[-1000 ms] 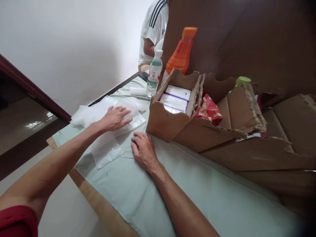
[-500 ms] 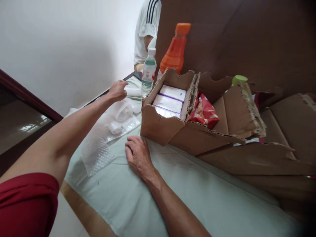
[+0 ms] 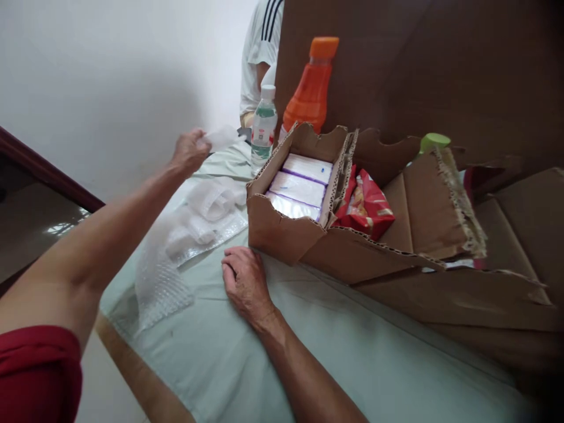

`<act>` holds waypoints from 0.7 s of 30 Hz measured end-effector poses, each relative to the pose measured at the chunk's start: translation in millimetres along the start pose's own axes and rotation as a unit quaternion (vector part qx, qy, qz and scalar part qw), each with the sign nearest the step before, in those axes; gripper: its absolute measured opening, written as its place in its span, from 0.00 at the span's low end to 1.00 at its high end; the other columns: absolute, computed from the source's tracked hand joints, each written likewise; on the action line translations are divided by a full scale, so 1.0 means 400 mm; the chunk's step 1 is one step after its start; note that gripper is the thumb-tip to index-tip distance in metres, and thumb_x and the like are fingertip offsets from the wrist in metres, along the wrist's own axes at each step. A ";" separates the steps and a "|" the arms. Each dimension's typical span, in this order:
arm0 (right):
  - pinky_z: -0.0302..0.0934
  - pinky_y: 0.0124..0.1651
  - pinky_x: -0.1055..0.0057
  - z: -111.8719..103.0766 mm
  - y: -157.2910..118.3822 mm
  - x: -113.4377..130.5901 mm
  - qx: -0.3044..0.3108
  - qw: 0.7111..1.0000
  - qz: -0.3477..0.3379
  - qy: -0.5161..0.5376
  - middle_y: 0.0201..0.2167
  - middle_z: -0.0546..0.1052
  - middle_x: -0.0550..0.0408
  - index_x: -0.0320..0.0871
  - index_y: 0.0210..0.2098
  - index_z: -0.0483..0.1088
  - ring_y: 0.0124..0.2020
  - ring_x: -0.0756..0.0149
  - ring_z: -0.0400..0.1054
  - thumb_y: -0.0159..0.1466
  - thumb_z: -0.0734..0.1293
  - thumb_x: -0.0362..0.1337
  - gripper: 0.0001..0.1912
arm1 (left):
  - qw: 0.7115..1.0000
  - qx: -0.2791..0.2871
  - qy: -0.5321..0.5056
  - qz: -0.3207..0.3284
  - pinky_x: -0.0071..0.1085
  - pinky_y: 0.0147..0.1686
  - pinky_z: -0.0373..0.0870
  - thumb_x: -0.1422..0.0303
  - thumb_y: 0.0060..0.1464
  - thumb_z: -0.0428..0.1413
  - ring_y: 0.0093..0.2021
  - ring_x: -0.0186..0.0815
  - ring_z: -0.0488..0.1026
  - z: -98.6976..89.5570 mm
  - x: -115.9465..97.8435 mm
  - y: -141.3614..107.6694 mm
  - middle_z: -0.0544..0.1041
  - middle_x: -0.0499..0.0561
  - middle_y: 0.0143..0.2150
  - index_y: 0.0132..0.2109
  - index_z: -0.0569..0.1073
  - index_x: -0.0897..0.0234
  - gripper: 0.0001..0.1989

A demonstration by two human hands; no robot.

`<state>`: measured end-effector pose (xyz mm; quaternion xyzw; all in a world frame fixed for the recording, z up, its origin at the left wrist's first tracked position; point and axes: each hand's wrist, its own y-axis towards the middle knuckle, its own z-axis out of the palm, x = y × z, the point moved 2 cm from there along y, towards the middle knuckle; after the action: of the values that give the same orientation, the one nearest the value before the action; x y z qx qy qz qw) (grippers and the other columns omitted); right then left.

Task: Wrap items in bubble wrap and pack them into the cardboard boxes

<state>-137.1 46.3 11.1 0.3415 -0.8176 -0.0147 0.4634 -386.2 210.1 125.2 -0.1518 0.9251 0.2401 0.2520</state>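
Note:
My left hand is raised over the far left of the table, closed on one end of a translucent white plastic piece that sticks out to the right. Below it, crumpled bubble wrap lies on the pale green cloth. My right hand rests on the cloth by the near left corner of a cardboard box. Its fingers are loosely curled, and whatever may be under them is hidden. White packs with purple edges lie in the box.
A clear water bottle and an orange bottle stand behind the box. A red snack bag and a green lid show among cardboard at the right. A person in a white shirt is at the back.
My left hand has moved left and up, lifting the plastic piece off the table. My right hand has stayed in nearly the same place.

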 end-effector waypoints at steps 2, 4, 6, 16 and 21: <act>0.62 0.59 0.61 0.000 0.002 -0.002 -0.004 1.000 -0.005 0.003 0.46 0.83 0.49 0.44 0.35 0.77 0.53 0.58 0.73 0.65 0.66 0.27 0.08 | 0.999 -0.023 -0.039 0.028 0.31 0.44 0.72 0.70 0.63 0.54 0.40 0.36 0.76 -0.091 0.014 -0.052 0.79 0.50 0.38 0.51 0.76 0.69 0.13; 0.62 0.59 0.60 0.001 0.003 -0.003 -0.007 1.000 -0.010 0.005 0.46 0.83 0.49 0.44 0.34 0.77 0.53 0.57 0.73 0.64 0.66 0.27 0.08 | 0.994 -0.034 -0.071 0.078 0.31 0.44 0.73 0.67 0.62 0.55 0.41 0.35 0.76 -0.165 0.037 -0.123 0.79 0.51 0.41 0.51 0.76 0.68 0.14; 0.62 0.59 0.60 0.003 0.004 -0.004 -0.009 1.000 -0.013 0.006 0.46 0.83 0.49 0.44 0.34 0.77 0.53 0.57 0.73 0.64 0.66 0.27 0.08 | 0.988 -0.039 -0.081 0.126 0.36 0.53 0.72 0.66 0.60 0.56 0.48 0.37 0.77 -0.208 0.066 -0.202 0.80 0.54 0.48 0.49 0.77 0.66 0.13; 0.62 0.58 0.62 0.003 0.003 -0.002 -0.015 1.000 -0.016 0.005 0.44 0.83 0.50 0.45 0.33 0.77 0.51 0.58 0.73 0.64 0.65 0.28 0.09 | 0.990 0.050 0.006 0.132 0.51 0.58 0.75 0.78 0.48 0.50 0.71 0.52 0.64 -0.204 0.121 -0.410 0.63 0.57 0.74 0.63 0.74 0.59 0.35; 0.62 0.57 0.62 0.005 0.007 -0.003 -0.012 1.000 -0.007 0.009 0.44 0.83 0.49 0.45 0.33 0.76 0.50 0.58 0.73 0.64 0.66 0.28 0.09 | 0.975 0.099 0.007 0.200 0.58 0.67 0.65 0.74 0.47 0.51 0.65 0.50 0.73 -0.186 0.096 -0.440 0.81 0.56 0.58 0.52 0.81 0.61 0.25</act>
<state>-139.7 48.5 10.1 0.3416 -0.8109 -0.0243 0.4746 -376.4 17.7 96.3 0.0605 0.9576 0.1920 0.2060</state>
